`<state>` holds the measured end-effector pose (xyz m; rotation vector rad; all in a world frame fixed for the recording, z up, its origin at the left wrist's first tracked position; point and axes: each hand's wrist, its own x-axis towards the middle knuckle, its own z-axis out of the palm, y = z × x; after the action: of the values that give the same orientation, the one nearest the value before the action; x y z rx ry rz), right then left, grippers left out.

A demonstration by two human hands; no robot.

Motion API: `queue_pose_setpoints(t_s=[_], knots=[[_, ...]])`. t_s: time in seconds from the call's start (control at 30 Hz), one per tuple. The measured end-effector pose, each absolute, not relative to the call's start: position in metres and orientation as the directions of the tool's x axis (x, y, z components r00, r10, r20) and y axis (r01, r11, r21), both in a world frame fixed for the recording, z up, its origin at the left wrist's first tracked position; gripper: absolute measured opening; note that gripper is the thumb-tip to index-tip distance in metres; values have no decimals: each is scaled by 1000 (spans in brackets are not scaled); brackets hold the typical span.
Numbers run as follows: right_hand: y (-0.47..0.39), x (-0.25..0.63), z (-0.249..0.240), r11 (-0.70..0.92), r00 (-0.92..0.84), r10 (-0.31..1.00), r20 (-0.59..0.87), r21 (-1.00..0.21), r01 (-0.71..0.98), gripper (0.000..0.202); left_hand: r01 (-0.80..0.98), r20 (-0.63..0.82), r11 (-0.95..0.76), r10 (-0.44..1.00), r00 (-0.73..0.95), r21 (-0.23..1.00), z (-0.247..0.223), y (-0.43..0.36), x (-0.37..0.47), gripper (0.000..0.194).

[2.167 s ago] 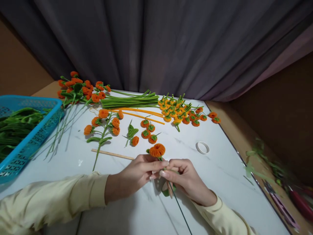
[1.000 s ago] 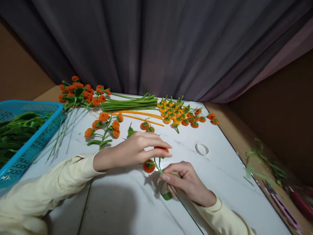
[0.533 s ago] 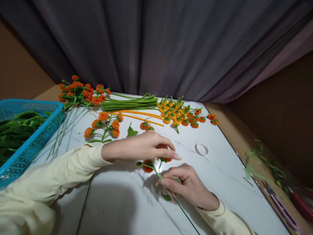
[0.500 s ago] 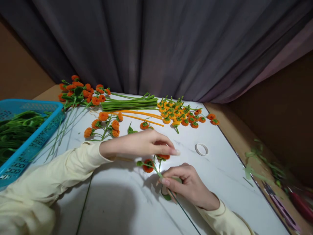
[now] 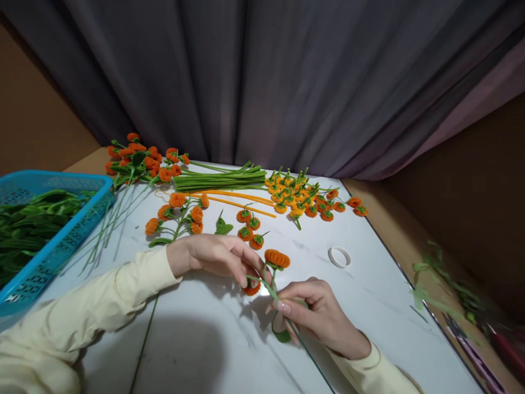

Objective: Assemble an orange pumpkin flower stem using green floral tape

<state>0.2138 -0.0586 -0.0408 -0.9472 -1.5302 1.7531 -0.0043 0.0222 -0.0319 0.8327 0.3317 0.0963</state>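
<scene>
My right hand pinches a green flower stem between thumb and forefinger. A long thin dark green wire runs from that grip toward the front edge of view. At the stem's top, one orange fuzzy flower faces up, and a second orange flower hangs lower on the left, partly covered by my fingers. My left hand has its thumb and fingers curled around a side branch of the same stem, beside the lower flower. Under my right fingers sits a roll of green tape, partly hidden.
Behind my left hand lie a finished-looking orange spray, a green leaf piece and several orange flower heads. Farther back are green stems and yellow flowers. A blue basket stands left; a white ring lies right.
My left hand has moved down and left from above the flowers to the side branch. The upper orange flower now shows fully. My right hand keeps its pinch on the stem.
</scene>
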Motion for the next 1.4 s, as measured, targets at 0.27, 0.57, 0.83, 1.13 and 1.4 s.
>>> queue_pose_setpoints(t_s=[0.27,0.57,0.83,1.13,1.4], knots=[[-65,213,-46,-213,-608,784,-127,-974,-71,19,-25,-182,796,169,969,604,-43,16,7,22],[-64,209,-46,-209,-637,763,-109,-974,-83,19,-118,-111,758,244,963,642,-64,5,15,24],[-64,208,-48,-184,-650,752,-113,-982,-42,25,-84,-238,771,296,925,632,-60,-2,22,14],[-63,206,-45,-114,-658,748,-89,-993,4,27,-83,-309,754,364,879,652,-45,-8,30,25],[-63,206,-44,-105,-651,753,-92,-994,18,33,-10,-419,712,424,803,702,-40,-12,30,40]])
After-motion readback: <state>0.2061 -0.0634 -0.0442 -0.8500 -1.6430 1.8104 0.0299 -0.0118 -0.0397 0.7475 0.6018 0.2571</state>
